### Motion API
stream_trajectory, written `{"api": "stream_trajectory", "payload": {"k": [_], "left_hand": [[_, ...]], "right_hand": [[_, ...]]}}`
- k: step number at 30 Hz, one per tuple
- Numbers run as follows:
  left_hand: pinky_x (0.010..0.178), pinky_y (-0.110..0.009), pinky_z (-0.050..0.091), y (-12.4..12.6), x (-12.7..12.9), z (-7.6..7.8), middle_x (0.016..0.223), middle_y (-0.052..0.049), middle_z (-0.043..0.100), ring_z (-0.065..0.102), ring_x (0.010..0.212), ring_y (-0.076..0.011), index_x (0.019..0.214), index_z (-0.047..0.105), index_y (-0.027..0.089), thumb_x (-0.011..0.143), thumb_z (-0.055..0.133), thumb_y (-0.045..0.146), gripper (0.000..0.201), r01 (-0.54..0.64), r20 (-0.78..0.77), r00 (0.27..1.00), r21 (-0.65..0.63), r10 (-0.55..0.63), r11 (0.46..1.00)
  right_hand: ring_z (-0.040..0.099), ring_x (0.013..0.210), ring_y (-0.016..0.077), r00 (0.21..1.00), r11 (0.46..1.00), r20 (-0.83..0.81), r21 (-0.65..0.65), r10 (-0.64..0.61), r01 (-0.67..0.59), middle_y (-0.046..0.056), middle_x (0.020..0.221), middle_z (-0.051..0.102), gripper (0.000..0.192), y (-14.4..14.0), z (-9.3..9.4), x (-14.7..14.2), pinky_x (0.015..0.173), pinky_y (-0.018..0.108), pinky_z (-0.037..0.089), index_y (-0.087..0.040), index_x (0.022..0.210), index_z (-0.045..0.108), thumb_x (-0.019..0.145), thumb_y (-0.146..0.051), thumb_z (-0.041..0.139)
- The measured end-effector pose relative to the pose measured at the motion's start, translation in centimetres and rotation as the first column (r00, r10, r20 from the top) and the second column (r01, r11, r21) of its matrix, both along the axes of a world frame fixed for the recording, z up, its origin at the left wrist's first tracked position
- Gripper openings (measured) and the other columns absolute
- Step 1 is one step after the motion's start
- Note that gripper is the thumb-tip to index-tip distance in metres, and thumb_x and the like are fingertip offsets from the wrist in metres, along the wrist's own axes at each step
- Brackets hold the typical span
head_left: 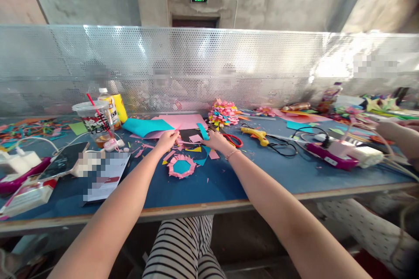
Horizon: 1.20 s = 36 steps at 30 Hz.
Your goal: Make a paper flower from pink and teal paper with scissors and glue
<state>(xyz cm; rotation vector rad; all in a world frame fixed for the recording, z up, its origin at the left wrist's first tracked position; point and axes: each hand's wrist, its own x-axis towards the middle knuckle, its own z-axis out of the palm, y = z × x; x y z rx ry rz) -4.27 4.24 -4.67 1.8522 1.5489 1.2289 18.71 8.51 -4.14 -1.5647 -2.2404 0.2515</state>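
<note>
My left hand is closed, with its fingertips pinched on a thin pink paper strip above the table. The strip runs toward my right hand, whose fingers are curled at the scraps; what they grip is too small to make out. Beside its fingertips a blue paper strip sticks up. A pink paper square lies between the hands. Just in front of them rests a ring of folded pink paper with a blue centre. Behind my right hand stands a layered pink and yellow paper flower ball.
To the right lie red-handled scissors, a yellow glue gun with black cable, and a purple power strip. Leftward are a plastic cup with straw, a tablet and blue paper. A perforated metal screen borders the back. Another person's arm reaches in at right.
</note>
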Motion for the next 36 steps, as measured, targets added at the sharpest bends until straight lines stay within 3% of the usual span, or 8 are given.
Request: {"api": "stream_trajectory", "payload": {"k": [5, 13, 16, 20, 23, 26, 32, 36], "left_hand": [[0.049, -0.025, 0.036, -0.1, 0.2, 0.1, 0.054, -0.002, 0.06, 0.049, 0.046, -0.0134, 0.073, 0.062, 0.016, 0.08, 0.04, 0.041, 0.034, 0.024, 0.003, 1.0, -0.004, -0.024, 1.0], [0.049, -0.024, 0.038, -0.3, 0.3, 0.2, 0.055, -0.003, 0.06, 0.052, 0.05, -0.0137, 0.07, 0.061, 0.016, 0.08, 0.043, 0.036, 0.029, 0.025, 0.023, 0.999, 0.002, -0.025, 1.0], [0.056, -0.025, 0.043, -0.1, 0.1, -0.1, 0.066, -0.004, 0.064, 0.057, 0.06, -0.0151, 0.074, 0.062, 0.016, 0.074, 0.053, 0.032, 0.018, -0.02, 0.086, 0.996, 0.035, 0.017, 0.999], [0.065, -0.027, 0.048, 0.1, 0.1, -0.2, 0.082, -0.007, 0.066, 0.061, 0.076, -0.0178, 0.084, 0.061, 0.014, 0.067, 0.064, 0.03, 0.024, -0.051, 0.247, 0.968, 0.012, 0.047, 0.999], [0.065, -0.028, 0.05, -0.4, 0.6, 0.2, 0.088, -0.01, 0.065, 0.062, 0.081, -0.0191, 0.091, 0.06, 0.012, 0.066, 0.067, 0.032, 0.033, 0.035, 0.352, 0.936, -0.084, -0.003, 0.996], [0.065, -0.028, 0.051, -1.5, 1.5, 1.0, 0.099, -0.012, 0.062, 0.063, 0.08, -0.0182, 0.104, 0.055, 0.012, 0.066, 0.069, 0.031, 0.044, 0.131, 0.467, 0.882, -0.119, -0.061, 0.984], [0.068, -0.028, 0.053, -2.6, 2.2, 1.7, 0.103, -0.009, 0.059, 0.064, 0.072, -0.0122, 0.115, 0.047, 0.019, 0.067, 0.071, 0.027, 0.055, 0.273, 0.659, 0.736, -0.083, -0.153, 0.958], [0.067, -0.029, 0.053, -2.4, 1.9, 1.8, 0.099, -0.007, 0.063, 0.065, 0.074, -0.0137, 0.11, 0.046, 0.02, 0.07, 0.068, 0.027, 0.046, 0.31, 0.73, 0.661, -0.058, -0.172, 0.949]], "right_hand": [[0.055, 0.098, 0.0286, 0.984, 0.998, 0.169, 0.044, -0.06, 0.053, 0.017, 0.106, 0.058, 0.043, -1.4, 0.9, -0.9, 0.076, 0.03, 0.042, -0.011, 0.107, 0.052, 0.071, -0.033, 0.058], [0.058, 0.092, 0.0208, 0.997, 0.994, 0.076, 0.11, -0.006, -0.003, 0.016, 0.101, 0.062, 0.035, -1.8, 1.8, -0.6, 0.076, 0.024, 0.04, -0.007, 0.105, 0.055, 0.073, -0.004, 0.043], [0.059, 0.083, 0.0163, 0.986, 0.996, -0.16, 0.09, 0.035, -0.021, 0.008, 0.092, 0.065, 0.03, -1.1, 2.0, -0.4, 0.071, 0.022, 0.043, -0.012, 0.096, 0.059, 0.069, -0.005, 0.046], [0.056, 0.065, 0.0112, 0.8, 0.981, -0.584, -0.032, 0.138, -0.192, 0.001, 0.073, 0.062, 0.019, -1.2, 2.5, -0.5, 0.06, 0.02, 0.045, -0.016, 0.083, 0.058, 0.067, -0.01, 0.049], [0.054, 0.059, 0.0092, 0.654, 0.946, -0.736, -0.059, 0.173, -0.317, 0.0, 0.073, 0.059, 0.021, -1.9, 2.7, -0.8, 0.054, 0.019, 0.046, -0.017, 0.085, 0.057, 0.066, -0.012, 0.052], [0.055, 0.067, 0.0088, 0.585, 0.921, -0.773, 0.0, 0.247, -0.389, 0.002, 0.085, 0.059, 0.024, -2.6, 3.0, -1.2, 0.056, 0.019, 0.047, -0.017, 0.086, 0.056, 0.063, -0.012, 0.055], [0.054, 0.066, 0.0072, 0.557, 0.85, -0.742, 0.032, 0.373, -0.526, 0.0, 0.08, 0.059, 0.025, -3.5, 3.2, -2.0, 0.062, 0.02, 0.048, -0.016, 0.089, 0.057, 0.064, -0.014, 0.058], [0.055, 0.065, 0.0085, 0.63, 0.851, -0.655, 0.036, 0.416, -0.524, 0.001, 0.078, 0.061, 0.026, -3.3, 3.0, -2.0, 0.061, 0.02, 0.046, -0.015, 0.091, 0.058, 0.065, -0.015, 0.059]]}}
